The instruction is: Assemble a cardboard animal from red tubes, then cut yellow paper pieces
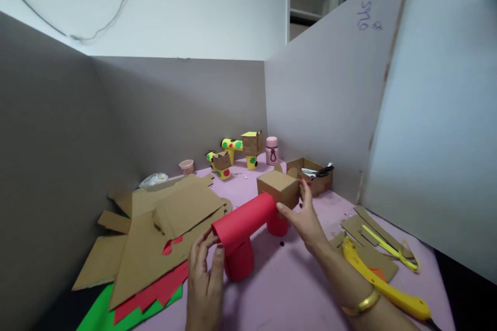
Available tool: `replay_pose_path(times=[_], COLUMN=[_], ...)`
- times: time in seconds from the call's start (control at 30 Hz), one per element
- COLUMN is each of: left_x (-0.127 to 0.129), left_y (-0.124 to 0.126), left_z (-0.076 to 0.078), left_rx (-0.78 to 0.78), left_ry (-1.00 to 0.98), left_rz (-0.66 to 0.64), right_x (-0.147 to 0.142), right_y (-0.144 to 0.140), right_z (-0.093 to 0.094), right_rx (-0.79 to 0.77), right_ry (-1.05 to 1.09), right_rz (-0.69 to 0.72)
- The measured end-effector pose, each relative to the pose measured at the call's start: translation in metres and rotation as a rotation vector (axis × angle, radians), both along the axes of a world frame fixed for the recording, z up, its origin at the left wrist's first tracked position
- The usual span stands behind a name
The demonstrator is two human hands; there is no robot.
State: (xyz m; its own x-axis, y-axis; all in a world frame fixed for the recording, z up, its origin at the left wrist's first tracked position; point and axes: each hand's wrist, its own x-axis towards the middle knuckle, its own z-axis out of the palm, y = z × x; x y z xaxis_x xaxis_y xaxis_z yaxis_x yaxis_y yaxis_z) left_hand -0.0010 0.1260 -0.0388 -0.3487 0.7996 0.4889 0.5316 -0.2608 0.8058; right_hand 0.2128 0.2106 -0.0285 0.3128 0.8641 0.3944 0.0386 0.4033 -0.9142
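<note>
A red paper-covered figure stands before me, made of a slanting red tube (244,218) on two upright red rolls, the near roll (239,260) and the far roll (277,225). At its far end sits a plain cardboard box (278,182) with small rounded ears. The fingers and thumb of my left hand (205,274) close round the near end of the tube. My right hand (308,220) holds the box, its thumb on the near face by the tube's end and its fingers at the right side. The fingers are partly hidden there.
Cardboard sheets (186,212) lie over red and green paper (103,310) at left. Right are a yellow glue gun (382,284), yellow scissors (388,248) and a tool box (326,184). Behind stand yellow spotted figures (251,162), a pink bottle (272,151) and a cup (187,167).
</note>
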Motion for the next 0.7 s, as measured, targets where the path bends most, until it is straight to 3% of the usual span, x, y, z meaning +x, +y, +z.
replay_pose_path(times=[0.33, 0.53, 0.7], left_x=[-0.004, -0.018, -0.027], left_y=[0.003, 0.011, 0.017], left_z=[0.004, -0.002, 0.000], left_rx=[0.057, 0.035, 0.017], left_ry=[0.072, -0.048, -0.127], left_rz=[0.048, 0.086, 0.079], right_x=[-0.007, 0.004, 0.015], right_y=[-0.003, 0.001, 0.015], right_z=[0.005, 0.000, 0.002], right_rx=[0.019, 0.048, -0.025], right_ry=[-0.021, 0.107, 0.232], right_rz=[-0.056, 0.115, 0.381])
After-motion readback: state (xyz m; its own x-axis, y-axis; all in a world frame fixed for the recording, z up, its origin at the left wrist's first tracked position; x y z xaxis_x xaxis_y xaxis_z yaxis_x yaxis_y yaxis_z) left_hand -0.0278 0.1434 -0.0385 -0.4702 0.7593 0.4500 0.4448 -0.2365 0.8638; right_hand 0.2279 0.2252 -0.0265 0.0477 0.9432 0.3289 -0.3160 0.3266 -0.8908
